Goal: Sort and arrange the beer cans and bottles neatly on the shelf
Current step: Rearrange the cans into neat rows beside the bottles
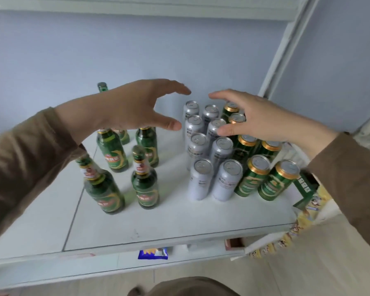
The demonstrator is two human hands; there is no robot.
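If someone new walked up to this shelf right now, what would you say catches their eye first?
Most striking are the two open, empty hands, left hand and right hand, hovering over the drinks on the white shelf. Below the right hand stands a tight block of silver aluminium cans with green gold-rimmed cans packed against its right side. Left of them, green glass bottles stand loosely spaced.

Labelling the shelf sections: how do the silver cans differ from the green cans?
The silver cans have plain silver tops; the green cans have gold rims. The silver cans stand in two columns beside the bottles; the green cans sit on the far right. The right hand partly hides the rear green cans, not the silver cans. Both stand upright.
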